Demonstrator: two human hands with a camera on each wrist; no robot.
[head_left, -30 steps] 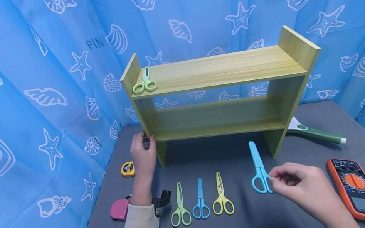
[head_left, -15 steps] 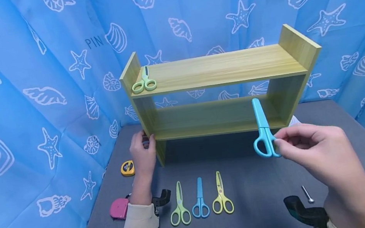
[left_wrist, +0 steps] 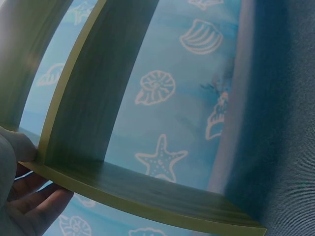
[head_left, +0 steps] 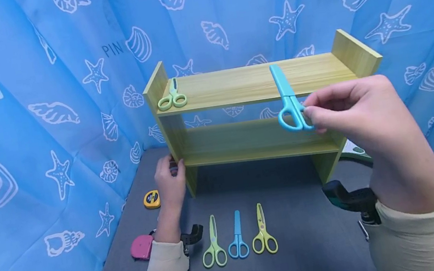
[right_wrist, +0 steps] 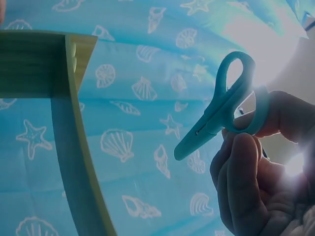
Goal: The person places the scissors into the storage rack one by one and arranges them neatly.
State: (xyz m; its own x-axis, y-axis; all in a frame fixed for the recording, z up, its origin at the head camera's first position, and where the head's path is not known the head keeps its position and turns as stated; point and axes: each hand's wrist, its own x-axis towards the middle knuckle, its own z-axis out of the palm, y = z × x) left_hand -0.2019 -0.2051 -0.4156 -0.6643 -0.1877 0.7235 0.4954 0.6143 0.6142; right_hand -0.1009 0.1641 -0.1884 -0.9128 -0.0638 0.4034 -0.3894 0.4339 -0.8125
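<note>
My right hand (head_left: 351, 112) pinches light-blue scissors (head_left: 287, 93) by one finger loop, thumb against fingers. Their covered blades point up and away, overlapping the upper board of the wooden shelf (head_left: 235, 86) in the head view. In the right wrist view the same scissors (right_wrist: 216, 110) hang in the air beside the shelf's side panel (right_wrist: 81, 162). My left hand (head_left: 170, 179) grips the shelf's left side panel at the lower board; in the left wrist view its fingers (left_wrist: 47, 204) wrap the panel's edge. Pale green scissors (head_left: 171, 96) lie at the upper board's left end.
On the grey table lie green scissors (head_left: 214, 242), blue scissors (head_left: 237, 237) and yellow scissors (head_left: 263, 231) in a row. A yellow tape measure (head_left: 151, 200) and a pink one (head_left: 142, 248) are at left. A green-handled tool (head_left: 355, 155) lies behind my right arm.
My right hand has lifted the light-blue scissors from low in front of the shelf, up to the height of the upper board. The left hand has stayed on the side panel.
</note>
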